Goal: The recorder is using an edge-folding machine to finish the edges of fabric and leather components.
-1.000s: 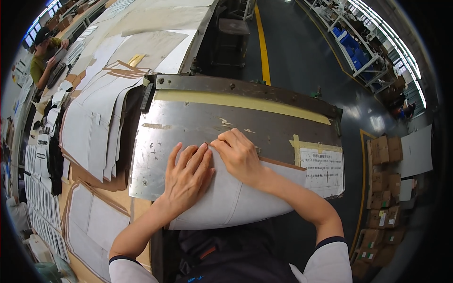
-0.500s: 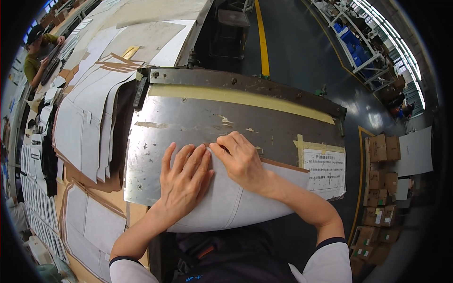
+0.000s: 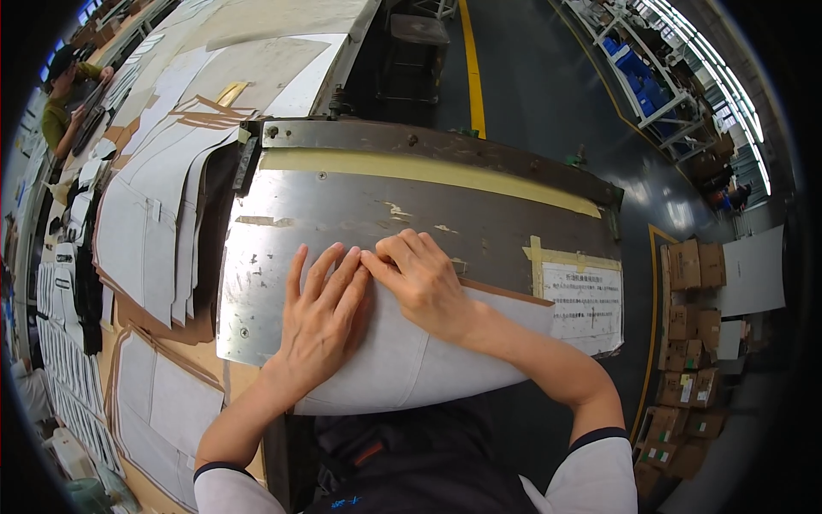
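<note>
A pale grey panel with stitched lines and a brown edge lies across the front of a steel plate. My left hand lies on the panel, fingers stretched out, their tips at its top edge. My right hand is closed in a pinch on that edge, its thumb beside my left fingertips. A yellow tape strip runs along the back of the plate. A taped printed notice sits at the right.
Stacked cut panels cover the long table at left, where a co-worker handles something dark. Right are a yellow-lined floor, a rack with blue bins and cardboard boxes. A trolley stands behind.
The whole view has shifted slightly, so plate and hands sit a little higher and further left. My hands remain at the panel's edge with little change in pose.
</note>
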`<state>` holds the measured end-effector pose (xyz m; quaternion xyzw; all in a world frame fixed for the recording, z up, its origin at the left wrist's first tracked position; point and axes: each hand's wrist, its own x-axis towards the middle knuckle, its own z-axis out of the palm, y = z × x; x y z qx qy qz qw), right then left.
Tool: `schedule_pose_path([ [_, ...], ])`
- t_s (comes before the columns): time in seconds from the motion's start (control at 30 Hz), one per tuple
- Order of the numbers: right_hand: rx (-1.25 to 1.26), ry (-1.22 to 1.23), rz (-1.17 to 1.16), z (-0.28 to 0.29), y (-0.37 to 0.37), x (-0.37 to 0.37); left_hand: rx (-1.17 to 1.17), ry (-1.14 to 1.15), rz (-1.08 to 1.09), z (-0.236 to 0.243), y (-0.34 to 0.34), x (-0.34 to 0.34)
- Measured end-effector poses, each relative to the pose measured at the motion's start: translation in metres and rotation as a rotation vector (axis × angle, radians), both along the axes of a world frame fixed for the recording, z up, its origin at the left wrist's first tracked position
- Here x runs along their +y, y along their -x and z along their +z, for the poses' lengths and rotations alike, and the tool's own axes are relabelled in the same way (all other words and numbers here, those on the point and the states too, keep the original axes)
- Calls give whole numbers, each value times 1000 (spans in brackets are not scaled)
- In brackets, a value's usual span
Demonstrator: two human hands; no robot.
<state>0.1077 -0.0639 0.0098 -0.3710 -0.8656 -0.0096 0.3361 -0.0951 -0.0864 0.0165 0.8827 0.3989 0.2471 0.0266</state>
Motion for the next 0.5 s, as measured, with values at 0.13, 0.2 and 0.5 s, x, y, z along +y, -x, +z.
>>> schedule_pose_path([
  [0.13,76,19,-35,-2,-12,-4,48,-25,-2,-1,-1,-2],
  [0.2,41,21,-61,-6,-25,-8,70,-12,10,1,-2,-1],
  [0.5,-101,-179,-48,0,-24,-11,156,-115,24,4,-14,7],
])
